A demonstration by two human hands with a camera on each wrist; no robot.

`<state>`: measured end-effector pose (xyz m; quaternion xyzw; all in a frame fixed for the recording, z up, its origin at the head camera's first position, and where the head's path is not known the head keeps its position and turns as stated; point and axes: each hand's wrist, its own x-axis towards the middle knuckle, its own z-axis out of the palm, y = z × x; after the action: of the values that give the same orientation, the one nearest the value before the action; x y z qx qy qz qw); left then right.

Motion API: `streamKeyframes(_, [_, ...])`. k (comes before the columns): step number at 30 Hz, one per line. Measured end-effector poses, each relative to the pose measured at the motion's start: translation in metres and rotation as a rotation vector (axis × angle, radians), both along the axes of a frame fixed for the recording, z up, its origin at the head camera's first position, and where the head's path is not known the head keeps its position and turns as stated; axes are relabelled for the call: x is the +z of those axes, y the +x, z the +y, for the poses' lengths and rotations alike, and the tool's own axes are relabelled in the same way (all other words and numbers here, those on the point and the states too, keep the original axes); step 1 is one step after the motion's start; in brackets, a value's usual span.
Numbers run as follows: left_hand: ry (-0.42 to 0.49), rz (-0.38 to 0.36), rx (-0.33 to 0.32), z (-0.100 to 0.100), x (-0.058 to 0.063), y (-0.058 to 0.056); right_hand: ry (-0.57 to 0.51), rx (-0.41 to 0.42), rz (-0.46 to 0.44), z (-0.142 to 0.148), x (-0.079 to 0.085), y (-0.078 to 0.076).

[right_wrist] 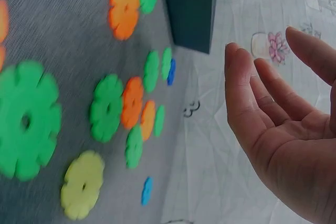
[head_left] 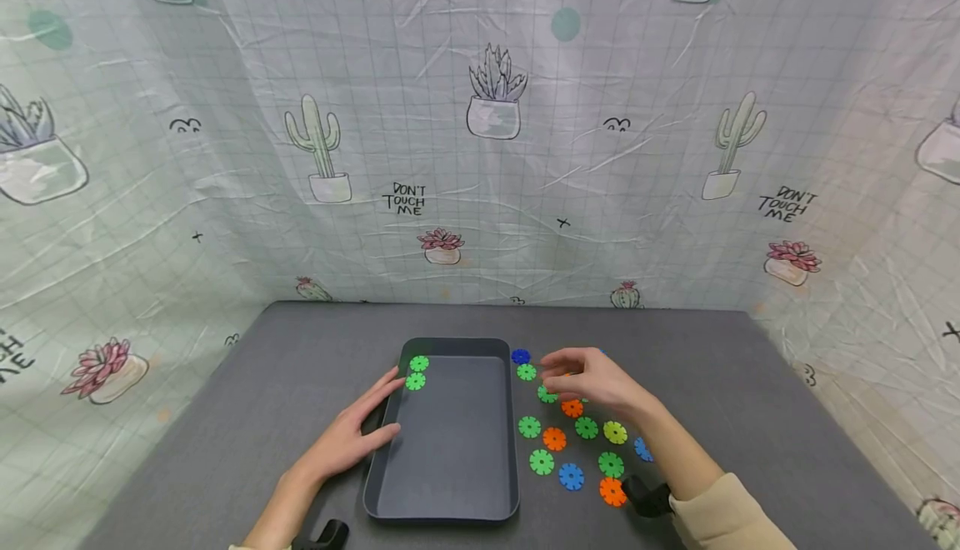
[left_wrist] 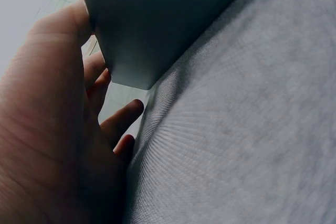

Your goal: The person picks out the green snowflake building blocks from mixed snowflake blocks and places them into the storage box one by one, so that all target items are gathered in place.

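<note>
A dark grey tray [head_left: 450, 512] stands mid-table, with two green notched discs [head_left: 416, 381] in its far left corner. My left hand [head_left: 352, 433] rests on the tray's left rim, fingers spread, as the left wrist view shows its fingertips along the tray wall [left_wrist: 136, 35]. My right hand [head_left: 592, 379] hovers over the loose discs right of the tray, fingers loosely bent and nothing between them. In the right wrist view this right hand [right_wrist: 283, 108] is raised above the table. Beneath it lie an orange disc [head_left: 572, 408] and a green disc [head_left: 547, 394], partly covered in the head view.
Several green, orange, blue and yellow discs lie scattered right of the tray, including a yellow disc [head_left: 615, 432], a blue disc [head_left: 572, 477] and a dark blue disc [head_left: 521, 357]. A cactus-print curtain [head_left: 495, 183] hangs behind the grey table [head_left: 225, 433].
</note>
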<state>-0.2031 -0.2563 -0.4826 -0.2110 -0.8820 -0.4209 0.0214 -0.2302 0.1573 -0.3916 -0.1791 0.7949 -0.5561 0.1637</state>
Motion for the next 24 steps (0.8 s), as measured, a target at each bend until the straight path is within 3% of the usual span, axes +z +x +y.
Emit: streamKeyframes(24, [-0.005,0.004,-0.001,0.0,0.0,0.002,0.125,-0.098,0.01,0.044,-0.022,-0.016])
